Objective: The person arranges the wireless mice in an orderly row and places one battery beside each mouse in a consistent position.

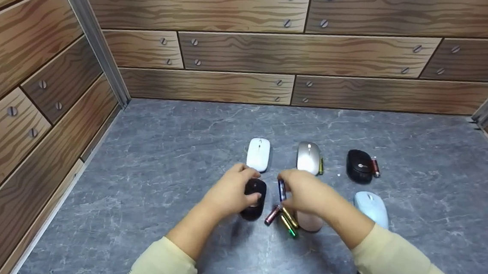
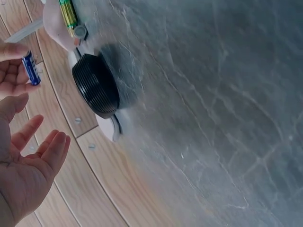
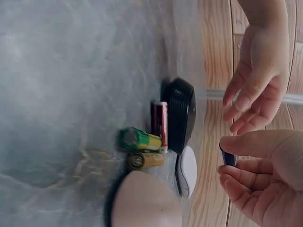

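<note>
My right hand [image 1: 310, 192] pinches a blue battery [image 1: 282, 190] between thumb and fingertips, raised above the tabletop. My left hand [image 1: 231, 194] hovers over a black mouse [image 1: 253, 213], its fingers loosely spread and holding nothing; the left wrist view shows it apart from the mouse. Beside that mouse lie a dark red battery [image 1: 272, 215], a gold battery [image 1: 291, 218] and a green battery [image 1: 289, 227], close together. A pink mouse [image 1: 310, 222] sits partly hidden under my right hand; its rounded end shows in the right wrist view.
Farther back are a white mouse [image 1: 258, 154] and a silver mouse [image 1: 308, 156] with a yellow-green battery [image 1: 320, 166] beside it. To the right stand another black mouse [image 1: 359, 166] with a red battery [image 1: 375, 167], and a light blue mouse [image 1: 371, 207]. Wood-patterned walls [image 1: 237, 47] enclose the grey tabletop [image 1: 143, 170].
</note>
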A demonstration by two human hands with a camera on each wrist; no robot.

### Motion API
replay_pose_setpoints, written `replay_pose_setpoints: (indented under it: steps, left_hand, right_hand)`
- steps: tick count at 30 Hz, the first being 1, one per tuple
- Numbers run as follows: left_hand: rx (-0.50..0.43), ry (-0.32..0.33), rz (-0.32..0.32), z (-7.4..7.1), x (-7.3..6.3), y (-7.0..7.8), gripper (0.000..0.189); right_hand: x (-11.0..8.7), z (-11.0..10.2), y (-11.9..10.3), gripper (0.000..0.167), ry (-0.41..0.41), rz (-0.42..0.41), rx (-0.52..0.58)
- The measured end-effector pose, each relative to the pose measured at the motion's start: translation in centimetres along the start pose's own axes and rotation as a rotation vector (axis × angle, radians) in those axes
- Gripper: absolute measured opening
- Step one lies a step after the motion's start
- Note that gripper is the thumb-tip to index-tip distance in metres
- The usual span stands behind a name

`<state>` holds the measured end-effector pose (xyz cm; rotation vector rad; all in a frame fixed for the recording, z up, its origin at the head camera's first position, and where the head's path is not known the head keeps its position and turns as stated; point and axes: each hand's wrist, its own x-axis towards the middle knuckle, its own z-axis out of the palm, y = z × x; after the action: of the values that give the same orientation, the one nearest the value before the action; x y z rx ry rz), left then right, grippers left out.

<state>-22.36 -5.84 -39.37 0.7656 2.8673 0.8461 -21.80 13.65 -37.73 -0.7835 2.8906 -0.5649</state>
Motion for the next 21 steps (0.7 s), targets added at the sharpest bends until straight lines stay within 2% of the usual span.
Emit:
replay_pose_setpoints:
  steps: [5, 10, 21]
  left_hand:
    - [-0.003, 0.021, -0.034, -0.4, 0.8, -0.8, 0.042]
    - [-0.015, 0.04, -0.078, -0.6, 1.9, -1.9, 0.045]
    - [-0.026, 0.086, -0.185, -1.2, 4.2, -3.9, 0.042]
  right_hand:
    - [2.4, -0.3, 1.0, 0.032, 0.055, 0.047, -0.023]
    - [4.6, -0.2, 1.9, 0.039, 0.076, 0.111, 0.01]
    - [8.0, 1.1, 4.3, 0.035, 0.097, 0.234, 0.081]
